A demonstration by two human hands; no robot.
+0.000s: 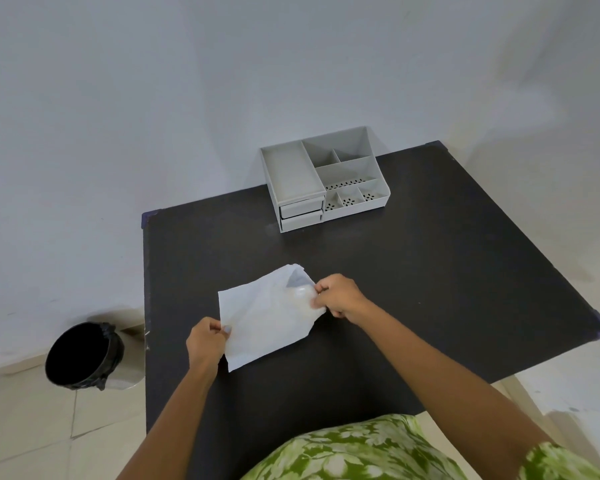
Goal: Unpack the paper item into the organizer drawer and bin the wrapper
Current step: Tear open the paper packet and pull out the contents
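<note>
A white paper item in a clear plastic wrapper [267, 317] lies flat near the middle of the black table [430, 271]. My left hand [207, 339] pinches its near left edge. My right hand [340, 295] grips the far right end, where the translucent wrapper bunches up and its top corner stands open. A grey desk organizer [323, 178] stands at the table's far edge, with two shut drawers [301, 213] stacked at its front left. A bin with a black liner [80, 355] stands on the floor to the left of the table.
The organizer's top has several open compartments, some with perforated floors. A plain wall rises just behind the table. Pale floor tiles run along the left and right sides. My green patterned clothing [361, 448] fills the bottom of the view.
</note>
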